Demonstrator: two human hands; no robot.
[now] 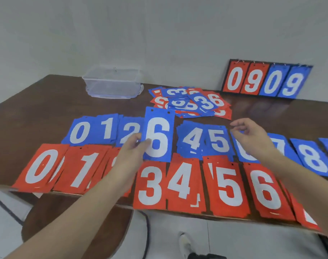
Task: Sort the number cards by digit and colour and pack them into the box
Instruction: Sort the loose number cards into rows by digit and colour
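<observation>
Here, left hand (133,146) pinching blue 6 card (158,135)

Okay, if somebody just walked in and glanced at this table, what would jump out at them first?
Probably the blue 6 card, pinched upright in the left hand above two long rows of sorted cards: blue digits behind, red digits along the near edge. Next, the scoreboard reading 0909 against the wall at the far right, with a jumbled pile of unsorted cards in front of it and a clear plastic box at the far left.
</observation>
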